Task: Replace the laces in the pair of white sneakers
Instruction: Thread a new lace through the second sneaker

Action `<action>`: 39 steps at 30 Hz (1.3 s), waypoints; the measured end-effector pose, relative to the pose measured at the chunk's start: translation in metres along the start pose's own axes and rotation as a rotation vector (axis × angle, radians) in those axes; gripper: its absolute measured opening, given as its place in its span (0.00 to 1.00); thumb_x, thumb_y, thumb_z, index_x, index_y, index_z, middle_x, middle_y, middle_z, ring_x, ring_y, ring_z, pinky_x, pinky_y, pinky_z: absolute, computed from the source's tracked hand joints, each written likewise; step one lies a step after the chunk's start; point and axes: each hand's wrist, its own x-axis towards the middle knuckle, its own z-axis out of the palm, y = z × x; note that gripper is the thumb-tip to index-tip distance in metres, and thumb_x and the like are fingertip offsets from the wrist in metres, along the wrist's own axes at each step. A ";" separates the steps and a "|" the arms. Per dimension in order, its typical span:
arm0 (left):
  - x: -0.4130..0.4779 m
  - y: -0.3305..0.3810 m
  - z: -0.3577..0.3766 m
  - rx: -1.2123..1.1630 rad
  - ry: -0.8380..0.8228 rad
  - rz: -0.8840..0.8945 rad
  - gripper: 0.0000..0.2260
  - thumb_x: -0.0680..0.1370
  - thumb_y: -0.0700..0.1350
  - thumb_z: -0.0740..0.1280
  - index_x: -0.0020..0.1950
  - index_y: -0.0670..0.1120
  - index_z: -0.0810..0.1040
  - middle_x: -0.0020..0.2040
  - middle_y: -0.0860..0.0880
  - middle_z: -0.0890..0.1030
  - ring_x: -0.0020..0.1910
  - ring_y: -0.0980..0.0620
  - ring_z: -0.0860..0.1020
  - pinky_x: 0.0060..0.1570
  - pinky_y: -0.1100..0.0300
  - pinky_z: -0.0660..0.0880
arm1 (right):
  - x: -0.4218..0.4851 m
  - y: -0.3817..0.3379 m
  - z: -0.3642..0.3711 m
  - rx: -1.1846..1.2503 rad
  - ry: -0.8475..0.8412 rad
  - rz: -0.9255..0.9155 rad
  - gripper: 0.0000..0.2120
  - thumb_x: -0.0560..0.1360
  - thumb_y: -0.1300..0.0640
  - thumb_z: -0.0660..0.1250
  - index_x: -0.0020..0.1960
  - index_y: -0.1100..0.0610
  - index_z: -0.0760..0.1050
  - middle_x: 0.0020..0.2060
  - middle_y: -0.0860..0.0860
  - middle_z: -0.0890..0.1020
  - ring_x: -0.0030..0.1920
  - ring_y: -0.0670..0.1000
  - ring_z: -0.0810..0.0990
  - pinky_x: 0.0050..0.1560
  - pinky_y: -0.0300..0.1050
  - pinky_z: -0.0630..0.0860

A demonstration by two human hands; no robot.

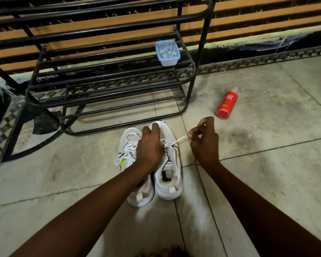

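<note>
While a person's left hand [149,145] clamps down over the laced front of the right sneaker [170,184], fingers curled across its toe, the right hand [204,143] pinches the free end of a white lace [180,139] between thumb and fingertips, just off the shoe's outer side. The lace runs taut from the eyelets at the middle of the shoe, beside the left thumb, up and to the right into the pinch. The right hand itself is clear of the sneaker and hangs above the tiled floor [267,164].

The right sneaker stands upright on the floor, toe pointing away from the person. Its open collar and heel tab face the camera, and a tongue label shows just below the left hand. Touching it on its left is the left sneaker [130,145], also upright and pointing the same way, with a lime-green flash on its side. Its white laces lie loose across the top and spill over its outer edge, and the left forearm crosses above its heel half.

Beyond the toes stands a black metal shoe rack [109,86], with a small blue-rimmed plastic container [167,52] on one of its shelves near the right end. A red bottle [226,104] labelled "Foam Body Wash" lies on its side on the floor, to the right of the rack and beyond the right hand.
</note>
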 end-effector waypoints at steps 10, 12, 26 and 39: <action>0.000 -0.001 0.000 0.047 -0.041 0.055 0.08 0.75 0.31 0.66 0.53 0.35 0.80 0.62 0.41 0.71 0.53 0.39 0.78 0.53 0.46 0.77 | -0.016 -0.010 0.023 0.906 -0.159 0.678 0.18 0.77 0.76 0.55 0.51 0.54 0.66 0.35 0.53 0.73 0.36 0.54 0.78 0.50 0.57 0.81; 0.001 -0.001 0.000 0.083 -0.039 0.080 0.07 0.74 0.30 0.66 0.51 0.35 0.80 0.63 0.41 0.73 0.54 0.39 0.79 0.54 0.46 0.76 | -0.015 -0.015 0.030 0.767 -0.181 0.625 0.16 0.76 0.76 0.52 0.49 0.56 0.67 0.33 0.52 0.72 0.32 0.51 0.71 0.40 0.47 0.77; 0.003 -0.003 0.008 0.097 -0.047 0.096 0.10 0.75 0.35 0.70 0.55 0.37 0.77 0.61 0.39 0.73 0.52 0.38 0.79 0.54 0.45 0.77 | 0.011 -0.021 0.006 -0.682 -0.701 -0.719 0.05 0.68 0.67 0.68 0.35 0.63 0.74 0.40 0.60 0.74 0.36 0.58 0.74 0.31 0.45 0.71; 0.003 -0.004 0.009 0.194 -0.105 0.099 0.16 0.73 0.36 0.72 0.61 0.37 0.76 0.76 0.41 0.63 0.56 0.35 0.79 0.57 0.47 0.75 | 0.008 -0.033 -0.010 0.839 -0.034 0.545 0.14 0.82 0.69 0.56 0.40 0.57 0.66 0.38 0.60 0.78 0.27 0.51 0.73 0.28 0.41 0.68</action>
